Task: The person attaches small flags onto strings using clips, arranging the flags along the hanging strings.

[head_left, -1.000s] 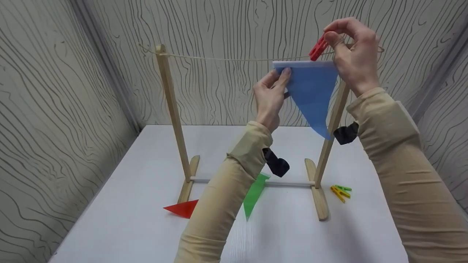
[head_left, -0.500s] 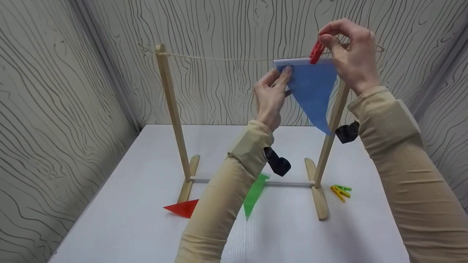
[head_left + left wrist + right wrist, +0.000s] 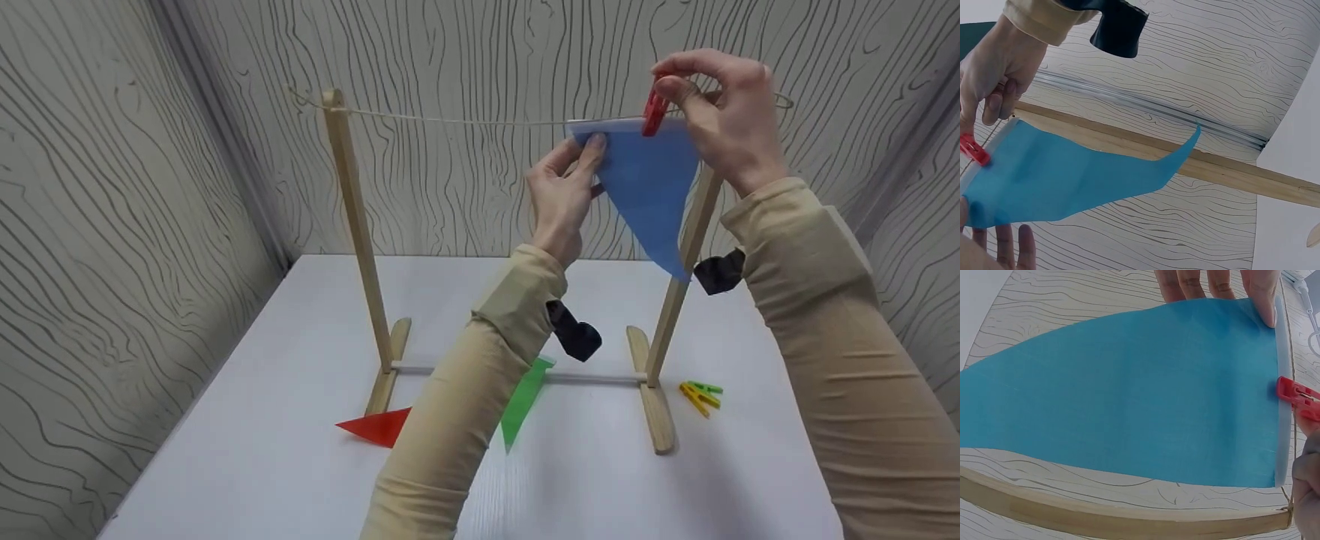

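A blue triangular flag (image 3: 649,187) with a pale top band hangs point down at the string (image 3: 465,121). My left hand (image 3: 561,196) pinches its upper left corner, thumb in front and other fingers behind, as the right wrist view also shows. My right hand (image 3: 731,120) pinches a red clothespin (image 3: 655,109) between thumb and fingers. The tip of the clothespin (image 3: 1296,395) lies over the flag's pale band, near the middle of the top edge. Whether it also grips the string is hard to tell.
Two wooden posts (image 3: 356,232) on feet carry the string, joined low by a white rod (image 3: 596,376). On the white table (image 3: 285,352) lie a red flag (image 3: 377,427), partly behind my left sleeve, a green flag (image 3: 523,401), and yellow and green clothespins (image 3: 700,396) at the right.
The red clothespin has come down from above the flag's top edge to overlap its pale band. The flag's top edge has risen slightly to the string's height. My left hand keeps its pinch.
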### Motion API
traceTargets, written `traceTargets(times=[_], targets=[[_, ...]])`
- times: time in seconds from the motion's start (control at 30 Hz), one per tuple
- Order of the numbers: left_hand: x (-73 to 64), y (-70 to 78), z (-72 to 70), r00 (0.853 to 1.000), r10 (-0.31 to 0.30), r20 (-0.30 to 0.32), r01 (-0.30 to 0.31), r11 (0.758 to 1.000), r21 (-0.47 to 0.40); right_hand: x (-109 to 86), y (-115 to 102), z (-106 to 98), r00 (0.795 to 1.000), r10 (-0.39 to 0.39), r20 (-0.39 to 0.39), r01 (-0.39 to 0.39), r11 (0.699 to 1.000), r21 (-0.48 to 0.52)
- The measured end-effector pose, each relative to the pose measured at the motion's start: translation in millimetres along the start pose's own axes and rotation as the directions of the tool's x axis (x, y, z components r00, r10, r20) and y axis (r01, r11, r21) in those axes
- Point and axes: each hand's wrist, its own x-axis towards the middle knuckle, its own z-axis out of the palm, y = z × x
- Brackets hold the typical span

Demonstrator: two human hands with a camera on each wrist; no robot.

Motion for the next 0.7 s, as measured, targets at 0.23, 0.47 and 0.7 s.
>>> traceTargets(times=[0.23, 0.47, 0.7], targets=[[0.4, 0.2, 1.3, 1.000, 0.003, -0.008, -0.003, 1.000, -0.010, 0.4, 0.8, -2.6, 0.999, -0.011, 0.048, 0.011, 1.000, 0.002], [1.5, -1.2, 0.3, 1.000, -0.001, -0.014, 0.001, 1.000, -0.008, -3.5, 2.2, -3.8, 0.997, 0.024, 0.078, -0.023, 1.000, -0.014], [1.0, -3.8, -5.6, 1.000, 0.009, 0.012, -0.009, 1.000, 0.008, -6.2, 2.3, -4.4, 0.994, 0.072, 0.080, -0.072, 0.997, -0.006]])
